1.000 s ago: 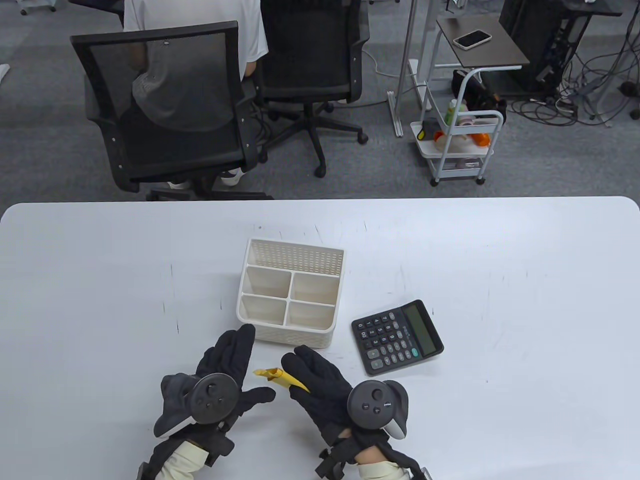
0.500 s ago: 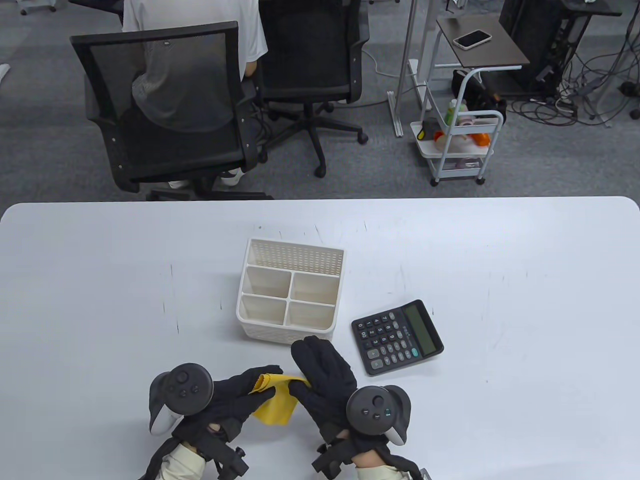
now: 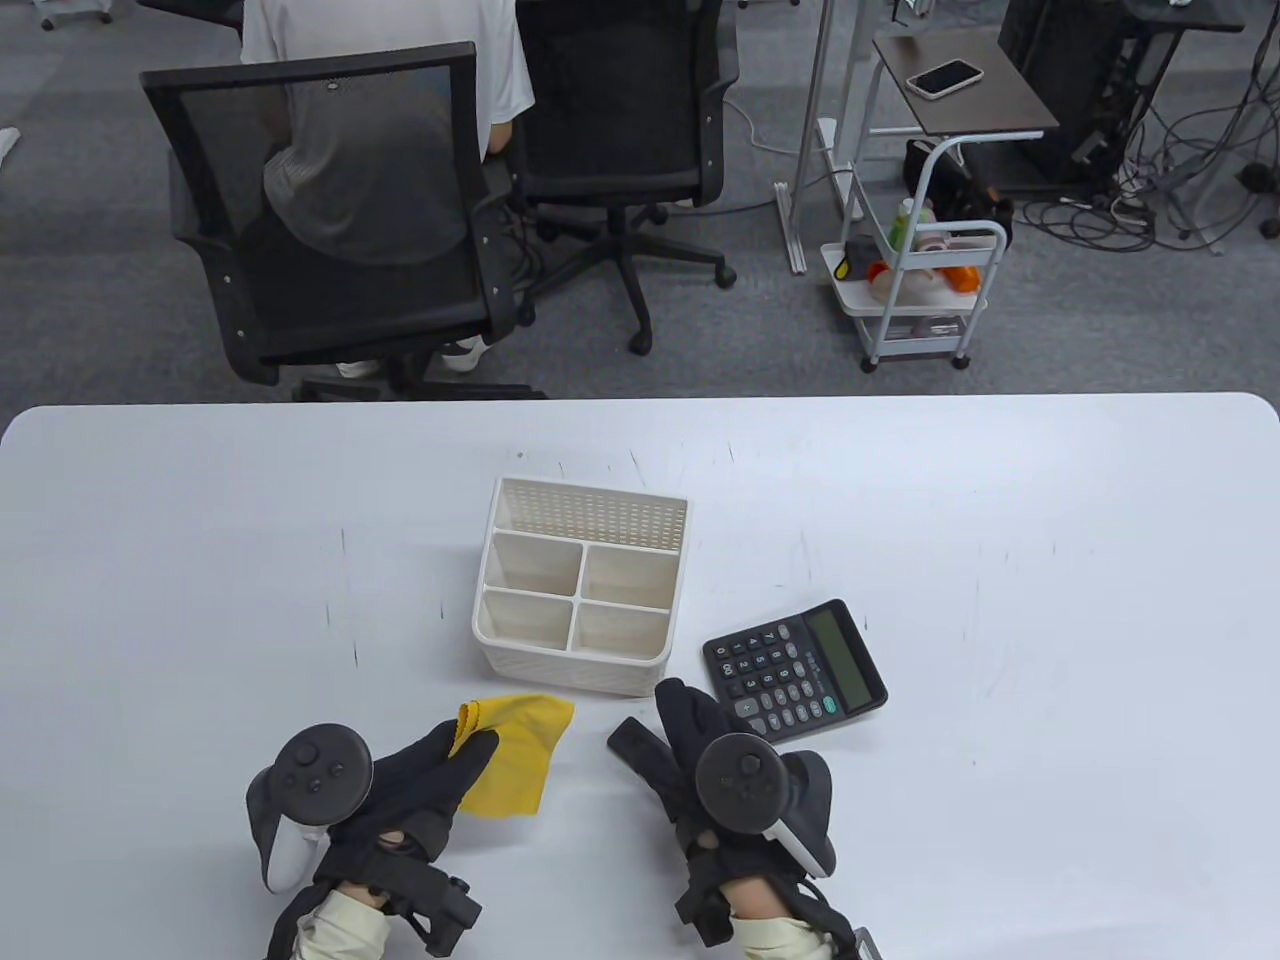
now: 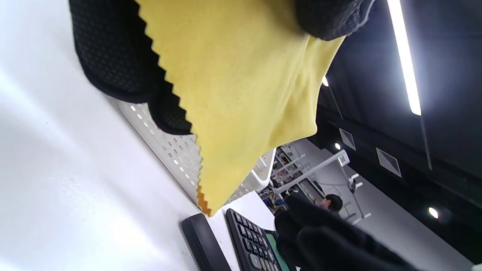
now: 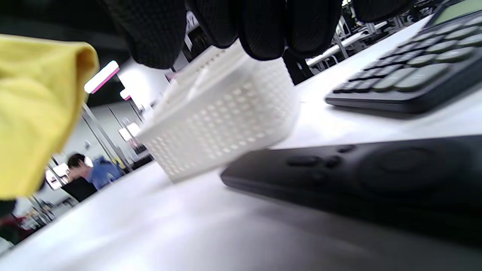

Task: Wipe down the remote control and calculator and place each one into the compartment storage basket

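Two hands apart: left hand (image 3: 415, 790) pinches yellow cloth (image 3: 515, 750)

The table view looks steeply down from above the near edge of the white tabletop (image 3: 1000, 500), facing outward to office chairs and grey carpet beyond. The left wrist view sits very close behind a yellow zigzag-edged cloth (image 4: 241, 94), rolled on its side, looking along the tabletop. The right wrist view lies almost at tabletop level, tilted, just behind a slim black remote control (image 5: 357, 173). All three views share the white perforated plastic compartment basket (image 3: 580, 590) and the black desk calculator with grey keys (image 3: 795, 675)
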